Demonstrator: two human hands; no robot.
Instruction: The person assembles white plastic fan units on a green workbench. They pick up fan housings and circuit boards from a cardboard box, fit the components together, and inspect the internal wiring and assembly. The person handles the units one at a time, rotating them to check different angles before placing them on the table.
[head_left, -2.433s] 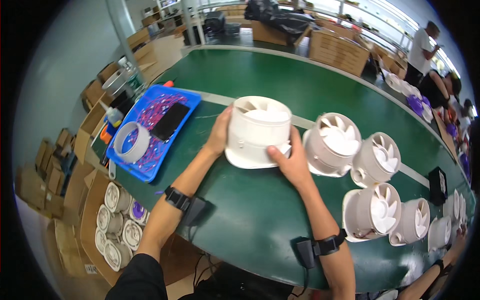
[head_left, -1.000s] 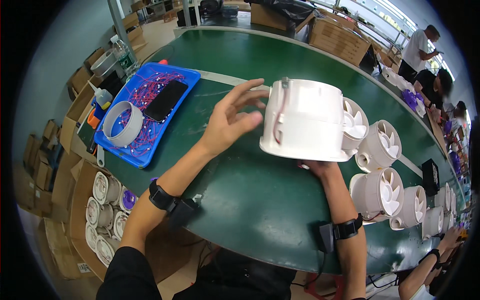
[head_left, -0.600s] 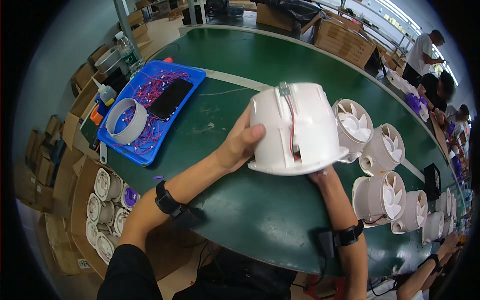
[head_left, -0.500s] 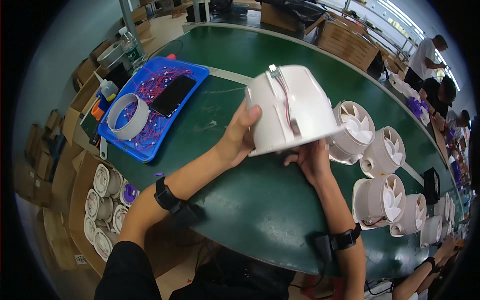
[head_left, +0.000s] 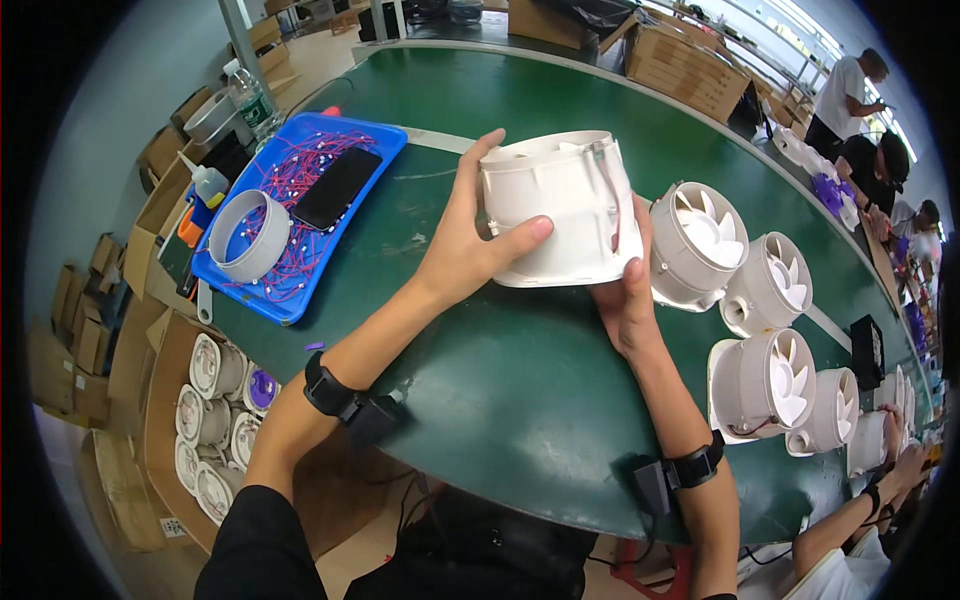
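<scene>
A white plastic fan housing [head_left: 560, 215] is held up above the green table between both my hands. My left hand [head_left: 478, 232] wraps its left side, with the thumb across the front wall and the fingers behind. At the lower right, my right hand [head_left: 628, 290] grips the housing by its edge; some of its fingers are hidden behind it. A thin wire [head_left: 612, 190] runs down the housing's right side. The top rim faces up and slightly away. Just right of my right hand stands another fan housing [head_left: 698, 240] with white blades.
Several more fan housings [head_left: 765, 385] line the table's right side. At the left lies a blue tray [head_left: 330, 262] with red wires, a white ring [head_left: 250, 237] and a black phone [head_left: 338, 188]. A carton [head_left: 165, 440] of housings stands below. Co-workers are at the right.
Both hands have turned the fan housing: its wired side has swung to the right and its wide flange is now level at the bottom. My left thumb has come onto the front wall.
</scene>
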